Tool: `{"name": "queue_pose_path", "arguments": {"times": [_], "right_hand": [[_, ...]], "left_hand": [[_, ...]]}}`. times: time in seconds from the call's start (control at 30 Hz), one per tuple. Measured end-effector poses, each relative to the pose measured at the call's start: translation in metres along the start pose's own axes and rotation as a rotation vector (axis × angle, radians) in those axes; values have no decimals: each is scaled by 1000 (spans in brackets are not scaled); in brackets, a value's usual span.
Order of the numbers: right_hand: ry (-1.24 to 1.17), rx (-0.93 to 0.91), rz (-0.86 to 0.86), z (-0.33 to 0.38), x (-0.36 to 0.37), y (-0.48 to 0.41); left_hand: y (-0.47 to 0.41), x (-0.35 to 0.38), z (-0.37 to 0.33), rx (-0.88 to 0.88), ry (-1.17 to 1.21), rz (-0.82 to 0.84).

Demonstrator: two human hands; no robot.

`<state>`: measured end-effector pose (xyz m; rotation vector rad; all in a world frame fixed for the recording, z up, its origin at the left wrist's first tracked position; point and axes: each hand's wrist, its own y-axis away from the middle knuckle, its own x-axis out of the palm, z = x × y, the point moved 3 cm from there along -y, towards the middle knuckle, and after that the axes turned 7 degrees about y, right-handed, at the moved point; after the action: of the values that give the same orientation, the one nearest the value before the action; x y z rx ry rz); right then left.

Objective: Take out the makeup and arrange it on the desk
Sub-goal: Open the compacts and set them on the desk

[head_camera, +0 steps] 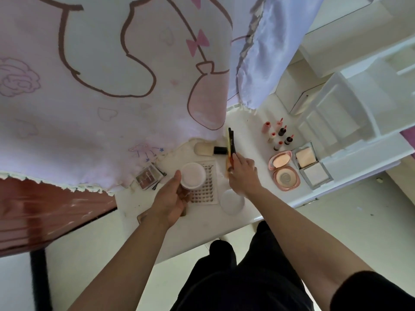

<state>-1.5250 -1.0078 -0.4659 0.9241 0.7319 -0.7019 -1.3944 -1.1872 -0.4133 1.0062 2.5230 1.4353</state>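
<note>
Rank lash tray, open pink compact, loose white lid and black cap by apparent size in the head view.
1. lash tray and open pink compact: about equal, and the tray is partly covered, so unranked.
2. loose white lid.
3. black cap.

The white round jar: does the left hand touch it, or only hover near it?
Touching. The head view shows the left hand gripping the white round jar, its thumb against the side and fingers curled beneath.

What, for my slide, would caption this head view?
Left hand holds a white-topped jar; right hand grips makeup pens beside lipsticks and compacts on the desk.
</note>
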Motion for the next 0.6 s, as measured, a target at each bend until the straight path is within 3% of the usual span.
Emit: {"name": "queue_pose_path", "arguments": {"times": [0.23,0.37,0.6], "right_hand": [[0,-105,64,-2,4,21],[166,-154,20,-18,15,54],[118,-72,-70,-51,19,76]], "left_hand": [[-14,11,-7,24,-41,-29],[-24,39,-4,28,-116,10],[-42,106,21,-4,-283,83]]}}
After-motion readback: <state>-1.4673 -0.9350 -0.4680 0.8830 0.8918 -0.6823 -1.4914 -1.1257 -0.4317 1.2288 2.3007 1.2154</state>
